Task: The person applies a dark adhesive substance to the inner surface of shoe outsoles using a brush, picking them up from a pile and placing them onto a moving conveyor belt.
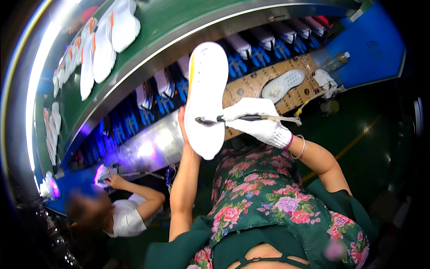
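Observation:
A white shoe sole with a yellow-orange stripe along its left edge is held up in front of me, its long side roughly upright. My left hand, bare, grips it from the left edge; most of its fingers are hidden behind the sole. My right hand wears a white knit glove and is closed around a thin black-handled brush. The brush's dark tip touches the lower middle of the sole. From the handle's other end a pale, thin tube runs past my wrist.
Behind the sole stands a bench covered with brown cardboard, bearing another sole, a white cloth and a clear bottle. Shoe uppers hang above blue holders. Several soles lie on a green conveyor. A person works at lower left.

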Available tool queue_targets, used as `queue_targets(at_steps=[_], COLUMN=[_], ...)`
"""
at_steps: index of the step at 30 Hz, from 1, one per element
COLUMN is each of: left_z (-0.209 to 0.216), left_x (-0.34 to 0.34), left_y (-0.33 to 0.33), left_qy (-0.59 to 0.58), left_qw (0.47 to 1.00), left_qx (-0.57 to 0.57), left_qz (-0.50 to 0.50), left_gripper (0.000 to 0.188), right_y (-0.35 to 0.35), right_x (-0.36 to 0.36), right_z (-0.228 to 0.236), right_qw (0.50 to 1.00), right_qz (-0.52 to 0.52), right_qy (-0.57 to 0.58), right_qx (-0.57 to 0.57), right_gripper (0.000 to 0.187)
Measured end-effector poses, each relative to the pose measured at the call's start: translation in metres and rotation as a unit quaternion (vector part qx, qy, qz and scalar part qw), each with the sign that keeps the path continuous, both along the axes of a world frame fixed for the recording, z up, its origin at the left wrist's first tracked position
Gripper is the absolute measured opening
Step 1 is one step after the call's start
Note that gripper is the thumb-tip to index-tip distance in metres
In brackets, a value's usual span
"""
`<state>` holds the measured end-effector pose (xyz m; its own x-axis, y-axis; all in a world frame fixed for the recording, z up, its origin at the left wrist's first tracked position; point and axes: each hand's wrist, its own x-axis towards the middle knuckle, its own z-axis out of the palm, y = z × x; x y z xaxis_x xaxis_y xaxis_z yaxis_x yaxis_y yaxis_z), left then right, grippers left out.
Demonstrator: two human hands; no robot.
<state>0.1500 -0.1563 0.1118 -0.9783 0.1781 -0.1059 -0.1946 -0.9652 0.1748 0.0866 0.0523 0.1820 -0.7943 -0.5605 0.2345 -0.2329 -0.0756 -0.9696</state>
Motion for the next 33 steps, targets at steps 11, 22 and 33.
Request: queue_targets(at_steps=[11,22,33], left_z=[0.059,0.137,0.133], left_x=[-0.027,-0.209,-0.132], left_y=[0.0,0.016,-0.193], left_qy=[0.222,0.032,-0.151], left_qw=[0.969,0.996,0.495], left_qx=[-0.11,0.063,-0.815], left_qz=[-0.007,0.051,0.26], left_gripper=[0.119,0.103,0.025], right_y=[0.04,0.045,0.019], right_x=[-0.029,-0.01,0.014], right_z=[0.035,-0.065,-0.097], right_qw=[0.991,0.956,0.928], right_qz=[-0.018,-0.141,-0.083], right_qy=[0.006,-0.248,-0.359], right_qx=[-0.133,-0.065,-0.049], right_gripper=[0.017,0.018,0.02])
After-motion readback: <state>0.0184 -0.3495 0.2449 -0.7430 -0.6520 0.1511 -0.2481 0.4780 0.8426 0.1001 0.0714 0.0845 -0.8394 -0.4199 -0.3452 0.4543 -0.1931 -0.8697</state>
